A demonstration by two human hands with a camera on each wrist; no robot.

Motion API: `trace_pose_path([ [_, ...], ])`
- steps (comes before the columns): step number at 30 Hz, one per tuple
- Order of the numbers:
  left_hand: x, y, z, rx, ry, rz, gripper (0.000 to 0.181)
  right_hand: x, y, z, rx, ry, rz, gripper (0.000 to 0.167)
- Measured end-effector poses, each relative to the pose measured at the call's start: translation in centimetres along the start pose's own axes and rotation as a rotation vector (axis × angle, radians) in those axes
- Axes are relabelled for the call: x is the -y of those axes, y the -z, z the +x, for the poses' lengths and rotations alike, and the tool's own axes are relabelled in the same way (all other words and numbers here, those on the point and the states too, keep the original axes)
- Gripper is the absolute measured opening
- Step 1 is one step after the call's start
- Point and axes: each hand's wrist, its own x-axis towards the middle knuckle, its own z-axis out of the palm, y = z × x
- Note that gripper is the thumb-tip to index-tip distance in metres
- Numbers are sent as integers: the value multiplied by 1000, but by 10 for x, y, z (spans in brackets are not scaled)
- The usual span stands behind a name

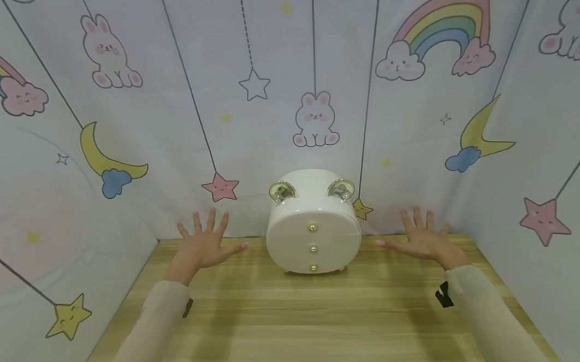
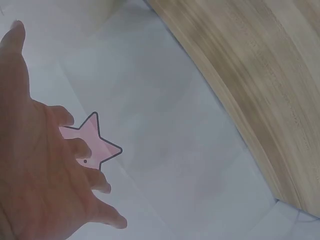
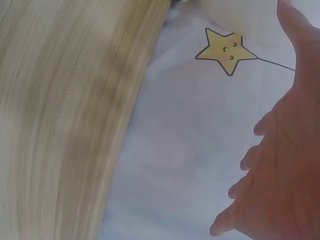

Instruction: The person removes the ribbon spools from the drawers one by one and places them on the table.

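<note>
A glossy white rounded box (image 1: 287, 241) with gold knobs down its front and two gold-rimmed, ear-like fittings on top stands at the back of the wooden table (image 1: 307, 324). To its left, my left hand (image 1: 203, 248) is spread with straight fingers, holding nothing. On the other side my right hand (image 1: 424, 244) is spread likewise, thumb toward the box, also with nothing in it. Neither hand touches the box. Both wrist views show the bare palms, the left hand (image 2: 45, 170) and the right hand (image 3: 285, 170), in front of the cloth.
A white cloth backdrop (image 1: 183, 142) printed with rabbits, stars, moons and rainbows encloses the table at the back and both sides. The table's back edge (image 3: 127, 125) meets the cloth just behind the box. Small black pieces (image 1: 444, 295) show at both sleeves.
</note>
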Motion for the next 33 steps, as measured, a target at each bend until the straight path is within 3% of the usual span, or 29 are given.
trace_pose_path([
  [14,-11,9,-3,-32,-53,-2,117,4,-2,0,-30,24,23,127],
  [27,-31,20,-8,-139,-140,-24,104,24,4,-6,-66,95,22,124],
  [33,-45,22,-12,-214,-214,-41,99,33,8,-6,-101,146,30,123],
])
